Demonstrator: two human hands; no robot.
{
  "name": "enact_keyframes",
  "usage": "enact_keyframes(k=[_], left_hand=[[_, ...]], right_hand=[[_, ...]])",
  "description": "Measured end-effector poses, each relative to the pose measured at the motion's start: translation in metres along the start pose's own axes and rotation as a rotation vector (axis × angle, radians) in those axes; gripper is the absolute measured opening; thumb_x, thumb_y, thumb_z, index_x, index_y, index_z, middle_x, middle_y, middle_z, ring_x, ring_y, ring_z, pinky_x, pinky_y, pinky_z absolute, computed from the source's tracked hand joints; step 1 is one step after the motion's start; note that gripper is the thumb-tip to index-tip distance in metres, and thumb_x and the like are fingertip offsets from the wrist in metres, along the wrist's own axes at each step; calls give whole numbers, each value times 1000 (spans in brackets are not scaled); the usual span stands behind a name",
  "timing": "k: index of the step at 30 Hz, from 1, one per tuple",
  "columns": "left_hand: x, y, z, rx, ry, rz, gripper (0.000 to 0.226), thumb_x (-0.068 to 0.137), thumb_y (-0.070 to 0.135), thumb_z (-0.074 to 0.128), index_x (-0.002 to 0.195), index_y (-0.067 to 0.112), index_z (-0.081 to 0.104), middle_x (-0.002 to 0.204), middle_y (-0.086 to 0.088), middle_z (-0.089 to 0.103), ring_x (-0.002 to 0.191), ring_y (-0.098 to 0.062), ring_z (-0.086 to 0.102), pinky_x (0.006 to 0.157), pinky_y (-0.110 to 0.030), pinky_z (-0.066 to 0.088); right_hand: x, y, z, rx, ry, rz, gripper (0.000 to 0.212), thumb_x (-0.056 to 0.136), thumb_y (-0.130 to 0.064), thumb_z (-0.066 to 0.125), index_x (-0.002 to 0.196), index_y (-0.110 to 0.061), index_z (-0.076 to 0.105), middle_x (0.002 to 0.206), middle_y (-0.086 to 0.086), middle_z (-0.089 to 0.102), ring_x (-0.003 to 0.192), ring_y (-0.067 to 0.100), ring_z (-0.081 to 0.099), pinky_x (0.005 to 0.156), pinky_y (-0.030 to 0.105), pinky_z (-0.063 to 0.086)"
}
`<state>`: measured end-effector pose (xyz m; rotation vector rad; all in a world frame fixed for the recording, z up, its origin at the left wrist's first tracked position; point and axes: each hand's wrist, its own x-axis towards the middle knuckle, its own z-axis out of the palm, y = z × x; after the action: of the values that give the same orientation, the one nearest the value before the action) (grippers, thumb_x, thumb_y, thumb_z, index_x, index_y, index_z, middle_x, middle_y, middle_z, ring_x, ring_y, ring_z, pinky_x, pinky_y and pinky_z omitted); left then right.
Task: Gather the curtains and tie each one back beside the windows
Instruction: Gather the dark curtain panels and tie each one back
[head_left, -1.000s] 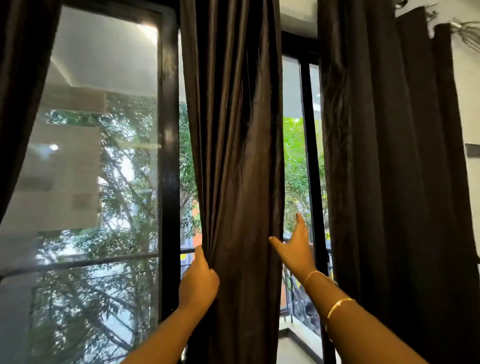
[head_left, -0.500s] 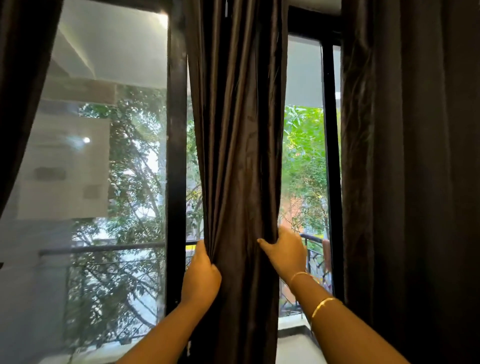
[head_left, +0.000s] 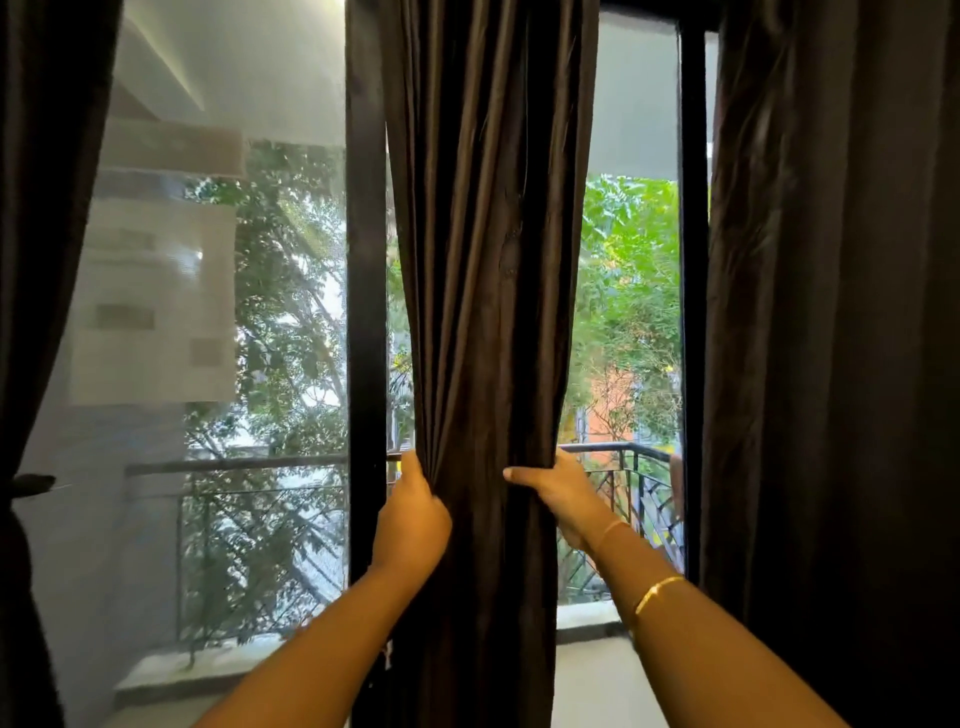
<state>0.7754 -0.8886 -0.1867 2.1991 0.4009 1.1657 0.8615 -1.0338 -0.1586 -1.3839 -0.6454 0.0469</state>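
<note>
The left hand pinched a fold at one edge of the middle curtain, and the right hand curled round the other edge, squeezing it into a column before the frame. It looked gathered but untied. The left curtain seemed tied back, the right curtain hung loose; trees and a railing lay beyond the glass.

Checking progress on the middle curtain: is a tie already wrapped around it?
No. The middle curtain is only pinched between the left hand and right hand, with no tie visible around it.
</note>
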Motion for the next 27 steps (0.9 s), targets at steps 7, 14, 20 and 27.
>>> enact_keyframes(k=[7, 14, 20, 27], left_hand=[[-6, 6, 3, 19, 3, 0, 59, 90, 3, 40, 144, 9, 17, 65, -1, 43, 53, -14, 41, 43, -27, 25], [-9, 6, 5, 28, 21, 13, 56, 89, 2, 42, 141, 9, 20, 60, 0, 41, 47, -11, 40, 39, -22, 21], [-9, 9, 4, 4, -20, 27, 50, 89, 4, 42, 136, 9, 25, 62, 0, 42, 49, -14, 41, 40, -26, 25], [-13, 11, 1, -68, -168, 88, 47, 90, 4, 40, 134, 14, 29, 68, -2, 49, 53, -16, 46, 43, -24, 30]], right_hand=[[-20, 6, 5, -471, 534, -216, 57, 79, -51, 66, 113, -13, 41, 103, 11, 65, 93, 33, 62, 75, 43, 52], [-41, 47, 41, -362, 545, -389, 18, 96, -11, 42, 113, -6, 46, 100, 13, 61, 90, 33, 59, 73, 44, 49], [-43, 46, 40, -878, 295, -579, 13, 90, -17, 55, 85, -5, 54, 80, 13, 59, 74, 32, 57, 60, 38, 43], [-45, 42, 30, -1270, 73, -688, 13, 68, -8, 65, 78, -5, 56, 72, 15, 60, 67, 36, 58, 54, 38, 44]])
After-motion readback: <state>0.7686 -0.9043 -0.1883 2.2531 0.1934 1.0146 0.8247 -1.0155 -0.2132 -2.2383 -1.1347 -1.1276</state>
